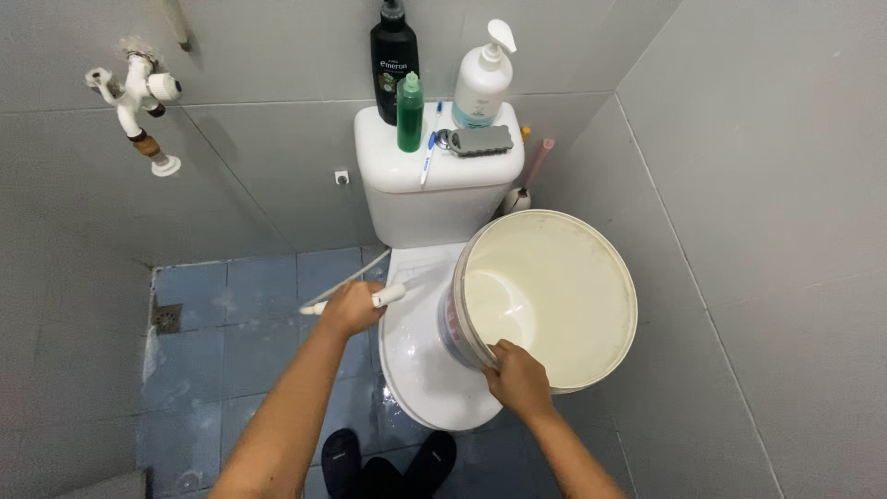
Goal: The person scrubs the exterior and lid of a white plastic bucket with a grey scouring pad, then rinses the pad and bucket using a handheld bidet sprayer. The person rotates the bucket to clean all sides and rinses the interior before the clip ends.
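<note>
Both of the person's bare arms are reaching forward and down from the bottom of the view. The left arm is stretching out almost straight, angling up toward the middle, forearm bare to the elbow. The left hand is curling into a closed fist, knuckles facing up, fingers wrapped tight. The right arm is coming in from the lower right, shorter in view, wrist bending slightly. The right hand is clamping down, fingers hooked over and thumb pressing inward. The 2 hands are sitting well apart.
</note>
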